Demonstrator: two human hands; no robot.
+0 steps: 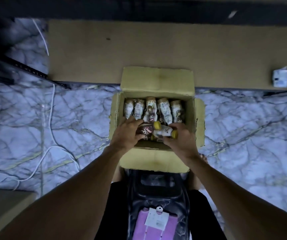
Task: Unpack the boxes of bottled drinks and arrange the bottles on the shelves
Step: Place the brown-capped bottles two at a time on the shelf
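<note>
An open cardboard box (158, 79) stands on the marble floor in front of me, flaps spread. Several small bottles with printed labels and tan caps (150, 108) lie in a row at its far side. My left hand (128, 134) grips a dark brown bottle with a yellow cap (146, 130) at the near side of the box. My right hand (180, 138) holds a pale bottle with a yellow cap (165, 133) lying crosswise beside it. The two held bottles touch each other.
A low brown shelf board (156, 47) stretches behind the box, with a small white carton (280, 78) at its right end. A white cable (52, 118) trails over the floor at left. A cardboard box corner (4, 207) sits lower left. A dark stool (158, 193) is under me.
</note>
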